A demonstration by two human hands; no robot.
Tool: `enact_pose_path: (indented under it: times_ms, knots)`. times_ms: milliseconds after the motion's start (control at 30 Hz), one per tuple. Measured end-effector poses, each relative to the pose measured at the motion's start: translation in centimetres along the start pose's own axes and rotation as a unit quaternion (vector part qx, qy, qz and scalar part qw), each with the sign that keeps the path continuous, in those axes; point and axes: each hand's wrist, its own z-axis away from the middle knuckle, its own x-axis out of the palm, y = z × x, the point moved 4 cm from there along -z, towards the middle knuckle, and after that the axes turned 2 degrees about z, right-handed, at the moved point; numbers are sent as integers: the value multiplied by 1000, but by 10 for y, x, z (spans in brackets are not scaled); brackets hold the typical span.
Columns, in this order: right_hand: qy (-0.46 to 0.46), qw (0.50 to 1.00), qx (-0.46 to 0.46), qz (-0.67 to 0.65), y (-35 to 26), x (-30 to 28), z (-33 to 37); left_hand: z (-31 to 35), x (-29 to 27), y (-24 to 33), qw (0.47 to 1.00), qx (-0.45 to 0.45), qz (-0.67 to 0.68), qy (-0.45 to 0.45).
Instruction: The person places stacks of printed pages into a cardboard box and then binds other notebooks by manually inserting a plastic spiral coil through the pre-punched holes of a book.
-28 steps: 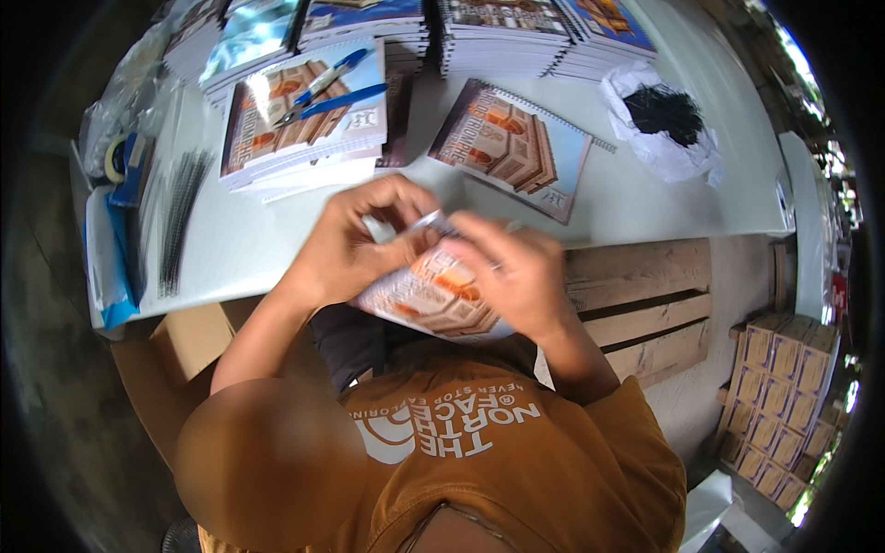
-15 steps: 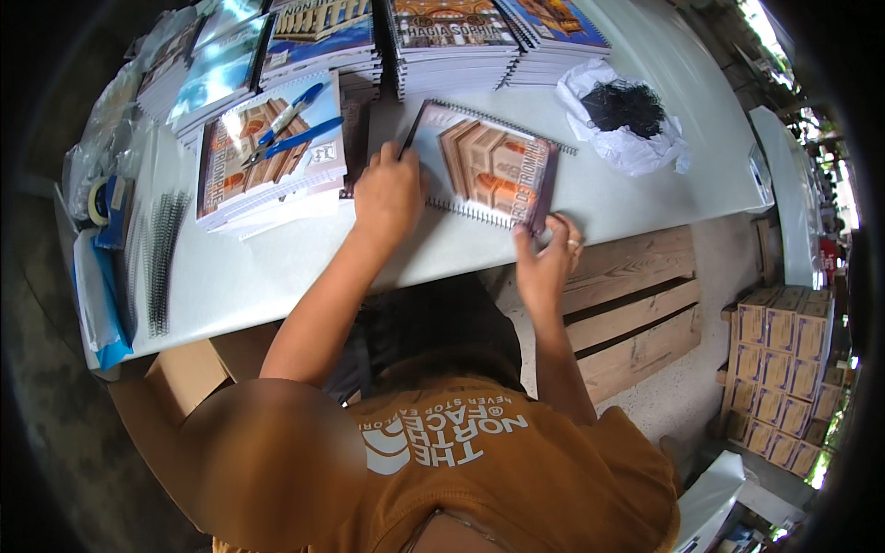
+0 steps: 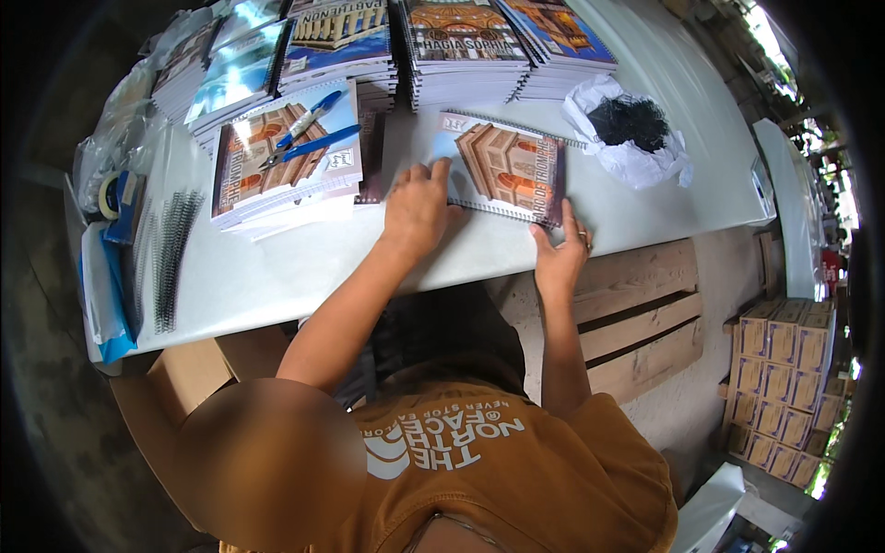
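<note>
A spiral-bound notebook (image 3: pixel 507 166) with a stone arch on its cover lies flat on the white table, turned sideways. My left hand (image 3: pixel 417 207) rests at its left edge, fingers stretched out. Around the near right corner, my right hand (image 3: pixel 562 251) has thumb and fingers apart, touching the edges without a visible grip. To the left sits a stack of similar arch-cover notebooks (image 3: pixel 244 175). Blue-handled pliers (image 3: pixel 309 147) and a blue-and-white pen-like tool (image 3: pixel 312 115) lie on top of that stack.
Tall stacks of spiral notebooks (image 3: pixel 466 78) line the table's far side. Black wire coils (image 3: pixel 631 124) sit in white paper at right. Loose spiral bindings (image 3: pixel 171 258), a tape dispenser (image 3: pixel 120 207) and plastic wrap (image 3: pixel 111 138) are at left. A wooden pallet (image 3: pixel 636 304) stands beyond the near edge.
My left hand has let go of the notebook's left edge and now lies flatter beside it. The right hand's fingers have straightened along the corner. The whole view has shifted slightly.
</note>
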Motion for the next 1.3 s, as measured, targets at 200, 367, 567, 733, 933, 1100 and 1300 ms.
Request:
enact_pose_path:
  times_ms: [200, 367, 567, 733, 933, 1100, 1300]
  knots:
    - [-23, 1000, 17, -4, 1, -2, -5, 11, -2, -16, 995, 1, 93, 23]
    - [-4, 1000, -21, 9, -9, -17, -4, 42, -71, 9, 968, 126, 12, 219]
    - [60, 991, -49, -110, -46, -35, -7, 69, -131, -87, 951, 41, -236, 196]
    - [9, 963, -110, -245, -103, -15, -5, 64, -151, -99, 965, 78, -184, 170]
    - [-138, 918, -140, -345, -150, 15, -4, 45, -177, -102, 993, 34, -95, 53]
    - [-231, 900, -141, -342, -184, 54, -4, 40, -180, -104, 996, 32, -76, 35]
    - [-219, 909, -177, -307, -203, 79, -1, 45, -177, -103, 992, 26, -109, 50]
